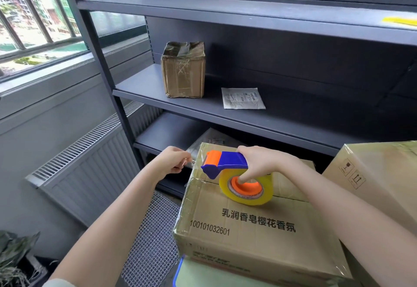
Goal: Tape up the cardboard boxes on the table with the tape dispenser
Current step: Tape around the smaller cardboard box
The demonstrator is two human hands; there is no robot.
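Now the right hand [259, 162] grips the tape dispenser [234, 173] over the cardboard box [248, 223]; the left hand [173, 160] seemingly pinches the tape end, barely visible.

Blue-and-orange tape dispenser [223, 162], yellow roll [246, 188], brown box [255, 225].

3 cardboard boxes [182, 72] [248, 225] [381, 173], 1 tape dispenser [232, 161]
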